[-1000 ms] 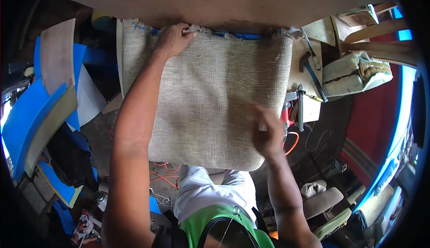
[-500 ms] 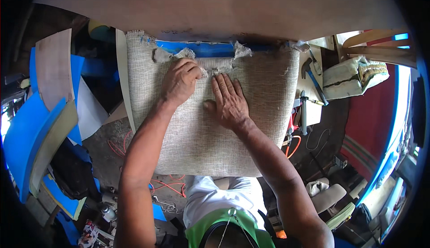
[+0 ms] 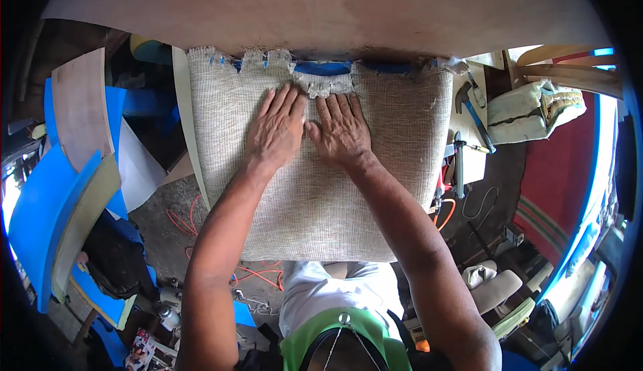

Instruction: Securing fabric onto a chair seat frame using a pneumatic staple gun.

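A beige woven fabric cushion (image 3: 321,217) fills the middle of the view. Its frayed far edge (image 3: 325,86) lies along a strip of blue material (image 3: 321,68), against the lower edge of a wide brown board (image 3: 321,9). My left hand (image 3: 278,126) rests flat on the fabric just below that edge, left of center, fingers stretched out. Beside it, my right hand (image 3: 340,126) also lies flat, fingertips at the frayed flap and thumb toward my left hand. Neither hand grips anything.
On the right stand a side surface with a hammer (image 3: 479,120) and other tools, a padded piece (image 3: 529,110) and a red panel (image 3: 556,203). Blue and wooden curved panels (image 3: 80,110) lean at the left. Orange hoses (image 3: 258,274) lie on the floor below.
My right hand has come from the lower right onto the fabric near the far edge. My left hand has let go of the edge and now lies flat beside it.
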A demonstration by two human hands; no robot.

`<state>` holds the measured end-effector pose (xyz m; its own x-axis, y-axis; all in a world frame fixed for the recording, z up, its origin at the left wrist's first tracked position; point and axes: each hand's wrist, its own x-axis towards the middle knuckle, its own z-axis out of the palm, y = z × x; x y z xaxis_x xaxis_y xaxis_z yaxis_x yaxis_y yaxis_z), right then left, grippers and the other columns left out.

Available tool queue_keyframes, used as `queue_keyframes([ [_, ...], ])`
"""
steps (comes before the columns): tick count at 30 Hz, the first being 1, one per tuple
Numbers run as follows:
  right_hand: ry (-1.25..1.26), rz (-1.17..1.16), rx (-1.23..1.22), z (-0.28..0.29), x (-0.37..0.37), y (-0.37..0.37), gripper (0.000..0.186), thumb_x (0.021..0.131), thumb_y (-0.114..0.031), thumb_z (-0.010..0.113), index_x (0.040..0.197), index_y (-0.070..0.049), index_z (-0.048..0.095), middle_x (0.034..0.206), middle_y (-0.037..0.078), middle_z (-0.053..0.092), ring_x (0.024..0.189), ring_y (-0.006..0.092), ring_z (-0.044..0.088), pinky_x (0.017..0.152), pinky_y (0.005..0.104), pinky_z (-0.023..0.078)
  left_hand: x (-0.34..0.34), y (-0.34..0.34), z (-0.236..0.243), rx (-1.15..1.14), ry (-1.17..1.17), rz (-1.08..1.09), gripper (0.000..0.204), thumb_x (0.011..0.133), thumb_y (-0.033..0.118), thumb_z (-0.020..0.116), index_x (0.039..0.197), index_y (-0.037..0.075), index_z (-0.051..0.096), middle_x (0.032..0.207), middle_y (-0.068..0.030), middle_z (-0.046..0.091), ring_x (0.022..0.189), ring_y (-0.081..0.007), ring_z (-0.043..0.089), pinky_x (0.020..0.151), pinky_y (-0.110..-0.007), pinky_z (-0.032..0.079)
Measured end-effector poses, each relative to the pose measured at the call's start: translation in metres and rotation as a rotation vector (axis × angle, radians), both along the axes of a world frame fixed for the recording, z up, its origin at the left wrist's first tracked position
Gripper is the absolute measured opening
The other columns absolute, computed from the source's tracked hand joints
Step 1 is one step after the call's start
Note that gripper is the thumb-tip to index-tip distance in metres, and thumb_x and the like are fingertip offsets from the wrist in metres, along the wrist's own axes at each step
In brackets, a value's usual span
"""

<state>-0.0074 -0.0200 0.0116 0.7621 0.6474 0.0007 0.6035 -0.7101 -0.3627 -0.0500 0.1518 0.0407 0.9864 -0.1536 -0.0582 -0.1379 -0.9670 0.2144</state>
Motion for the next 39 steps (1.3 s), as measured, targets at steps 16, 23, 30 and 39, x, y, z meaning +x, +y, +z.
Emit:
queue_keyframes([
  [16, -0.047, -0.042, -0.035, -0.021, 0.041, 0.02, 0.066, 0.088, -0.033, 0.053, 0.145, -0.001, 0.047, 0.154, 0.016, 0.043, 0.146, 0.031, 0.036, 0.121, 0.0528, 0.022, 0.047, 0.001, -0.034, 0.061, 0.144, 0.058, 0.052, 0.103, 0.025, 0.041, 0.152, 0.008, 0.04, 0.16, -0.0058, 0.038, 0.151, -0.0216, 0.028, 0.126, -0.042, 0.014],
  [23, -0.037, -0.045, -0.003, -0.018, 0.041, 0.019, 0.065, 0.088, -0.033, 0.052, 0.144, -0.001, 0.048, 0.151, 0.018, 0.047, 0.143, 0.0317, 0.04, 0.12, 0.0522, 0.022, 0.048, -0.001, -0.033, 0.061, 0.169, 0.078, 0.051, 0.103, 0.025, 0.039, 0.152, 0.009, 0.042, 0.16, -0.0042, 0.039, 0.151, -0.0203, 0.028, 0.126, -0.041, 0.014],
  [30, -0.094, -0.006, 0.019, -0.019, 0.048, 0.01, 0.058, 0.089, -0.03, 0.052, 0.14, -0.002, 0.052, 0.149, 0.017, 0.048, 0.14, 0.0334, 0.042, 0.118, 0.0542, 0.025, 0.048, -0.005, -0.045, 0.2, 0.159, 0.018, 0.056, 0.101, 0.026, 0.043, 0.154, 0.011, 0.039, 0.16, -0.0023, 0.039, 0.152, -0.019, 0.027, 0.126, -0.04, 0.012],
  [39, 0.355, -0.183, -0.753, 0.082, 0.142, -0.04, 0.033, 0.09, -0.029, 0.057, 0.114, -0.015, 0.075, 0.125, 0.013, 0.07, 0.12, 0.0307, 0.064, 0.103, 0.0438, 0.048, 0.047, 0.001, -0.046, 0.025, 0.125, 0.072, 0.055, 0.101, 0.025, 0.04, 0.154, 0.008, 0.037, 0.161, -0.0064, 0.038, 0.151, -0.0205, 0.029, 0.127, -0.042, 0.015],
])
